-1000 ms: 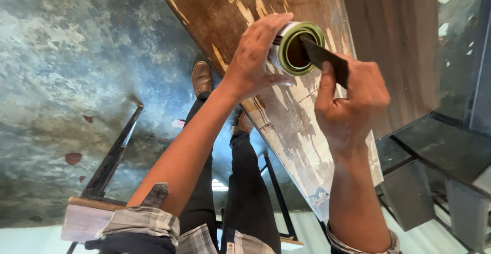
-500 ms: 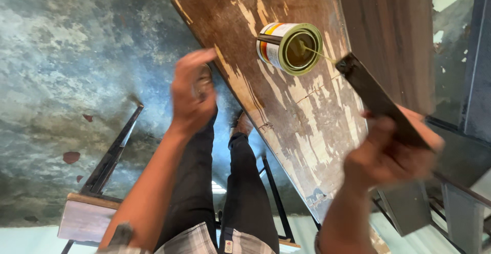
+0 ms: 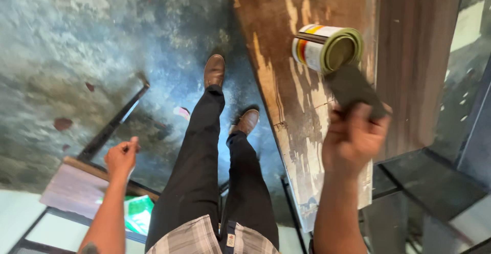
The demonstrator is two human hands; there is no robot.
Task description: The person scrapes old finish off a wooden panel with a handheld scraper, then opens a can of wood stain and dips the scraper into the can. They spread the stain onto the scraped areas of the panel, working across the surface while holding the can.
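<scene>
My right hand (image 3: 353,139) grips a dark flat tool (image 3: 353,87), a brush or scraper, whose tip points toward an open paint can (image 3: 327,47). The can has a white wall with coloured bands and stands on a worn wooden board (image 3: 286,95). My left hand (image 3: 121,157) hangs low at the left, fingers loosely curled with nothing seen in them, above a pale wooden plank (image 3: 76,190). My black-trousered legs and brown shoes (image 3: 215,70) stand between the two hands.
A dark wood panel (image 3: 414,64) lies to the right of the board, with dark glass sheets (image 3: 445,182) beyond it. A black metal frame (image 3: 110,128) and a green-and-white package (image 3: 140,213) sit at the lower left on the mottled grey floor (image 3: 76,54).
My left hand let go of the can and dropped down to the left. My right hand pulled the tool away, then brought it back near the can's mouth.
</scene>
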